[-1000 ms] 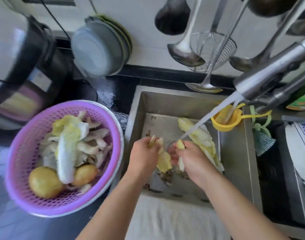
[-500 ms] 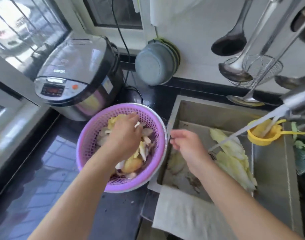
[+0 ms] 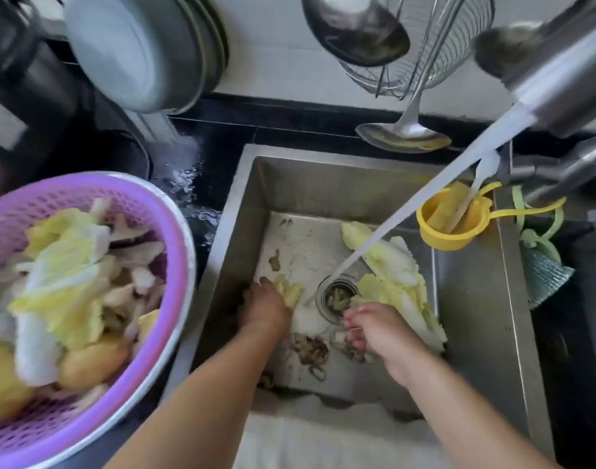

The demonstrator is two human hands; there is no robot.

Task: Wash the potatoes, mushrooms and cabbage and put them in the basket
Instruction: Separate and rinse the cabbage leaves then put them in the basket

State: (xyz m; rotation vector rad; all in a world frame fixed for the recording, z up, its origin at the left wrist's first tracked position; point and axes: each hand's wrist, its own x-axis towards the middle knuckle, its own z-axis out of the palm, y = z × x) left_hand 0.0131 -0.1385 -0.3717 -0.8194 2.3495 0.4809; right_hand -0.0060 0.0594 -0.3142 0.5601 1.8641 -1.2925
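Both hands have come back down into the sink since half a second ago, when the left one was over the basket and the right hovered at the sink's edge. Now the left hand [image 3: 264, 308] lies on the sink floor with its fingers curled onto a small yellow cabbage piece [image 3: 289, 291] just left of the drain [image 3: 338, 297]. The right hand [image 3: 374, 328] reaches in beside the drain, fingers bent and pinching at small scraps [image 3: 349, 345]; what exactly it grips is too blurred to tell. Two larger cabbage leaves [image 3: 396, 270] lie on the sink floor to the right of the drain, with the water stream [image 3: 425, 201] from the faucet [image 3: 560, 76] falling across them to the drain's edge. Brown peelings [image 3: 311, 352] sit between the two wrists. To the left, on the dark counter, the purple basket [image 3: 161, 218] holds cabbage, pale mushroom pieces [image 3: 144, 252] and potatoes [image 3: 91, 362]. A yellow strainer cup [image 3: 445, 228] hangs at the steel sink [image 3: 476, 316]'s right wall. Ladles and a wire skimmer [image 3: 421, 45] hang on the wall behind.
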